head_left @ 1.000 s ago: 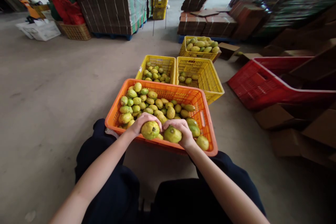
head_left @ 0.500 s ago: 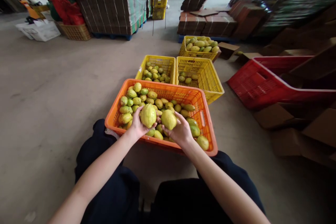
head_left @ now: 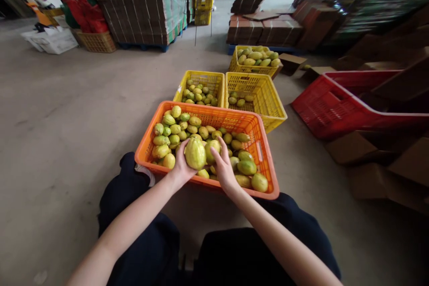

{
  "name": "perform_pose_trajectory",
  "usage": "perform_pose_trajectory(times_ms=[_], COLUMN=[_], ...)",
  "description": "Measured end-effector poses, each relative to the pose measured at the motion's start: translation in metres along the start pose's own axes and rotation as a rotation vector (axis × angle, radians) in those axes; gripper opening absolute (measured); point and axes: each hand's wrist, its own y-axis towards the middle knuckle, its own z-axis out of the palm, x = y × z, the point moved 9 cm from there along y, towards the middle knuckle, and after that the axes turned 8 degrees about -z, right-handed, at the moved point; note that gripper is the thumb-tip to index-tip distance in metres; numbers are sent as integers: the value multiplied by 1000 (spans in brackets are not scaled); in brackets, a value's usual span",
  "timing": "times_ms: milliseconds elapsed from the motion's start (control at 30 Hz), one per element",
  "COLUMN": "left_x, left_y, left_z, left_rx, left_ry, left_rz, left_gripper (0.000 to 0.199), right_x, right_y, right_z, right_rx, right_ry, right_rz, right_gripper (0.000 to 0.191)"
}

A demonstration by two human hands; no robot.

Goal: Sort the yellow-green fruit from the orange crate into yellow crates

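My left hand point(head_left: 182, 166) is closed round a ribbed yellow-green papaya point(head_left: 195, 154), held above the near side of an orange crate point(head_left: 268, 161). Close beside it, my right hand point(head_left: 225, 166) grips a second, smaller-looking papaya point(head_left: 212, 150) from its right side. Whether the two fruits touch, I cannot tell. Below the hands, many green and yellow papayas point(head_left: 247, 167) lie loose in the crate. The fingers behind both held fruits are mostly hidden.
Beyond the orange crate stand two yellow crates point(head_left: 281, 107) with some papayas, and a fuller yellow crate point(head_left: 254, 69) behind. A red crate point(head_left: 315, 107) and open cardboard boxes point(head_left: 355, 147) are at right. Wrapped pallet stacks point(head_left: 134, 4) rise at the back.
The left-hand papaya has moved slightly right and down, and the two fruits are closer together. My right hand has turned, its thumb and fingers now up along its papaya's right side.
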Motion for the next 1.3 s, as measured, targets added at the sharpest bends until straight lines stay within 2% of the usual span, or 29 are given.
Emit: perform_pose_trajectory(times_ms=[167, 300, 500, 567, 667, 767, 867, 967, 1100, 1167, 1233, 1300], left_x=[12, 0, -5, -11, -30, -53, -65, -67, -61, -57, -53, -50], left_y=[3, 1, -1, -4, -9, -20, -32, -40, -45, -41, -35, -31], left_z=[0, 2, 4, 10, 18, 24, 33, 39, 44, 41, 37, 35], left_rx=[33, 86, 88, 110, 114, 96, 149, 174, 200, 205, 208, 212], left_ry=[20, 90, 274, 357, 439, 448, 419, 378, 466, 471, 471, 477], left_rz=[75, 171, 114, 172, 350, 552, 638, 624, 614, 551, 475, 406], left_gripper=[21, 24, 27, 27, 34, 58, 58, 49, 57, 61, 63, 58], right_x=[9, 29, 53, 64, 81, 87, 91, 94, 93, 93, 88, 71], right_y=[-11, -22, -41, -47, -48, -31, -14, -6, -4, -3, 0, 8], right_z=[21, 34, 42, 42, 30, 8, -11, -17, -12, -11, -12, -13], right_rx=[234, 351, 336, 302, 182, 54, -24, -49, -2, 2, 12, 37], right_ry=[-357, -528, -591, -586, -548, -460, -360, -360, -422, -413, -345, -179], right_rz=[-139, -354, -618, -734, -855, -764, -683, -686, -700, -683, -595, -392], right_gripper=[66, 85, 82, 77, 69, 65, 54, 47, 45, 48, 55, 61])
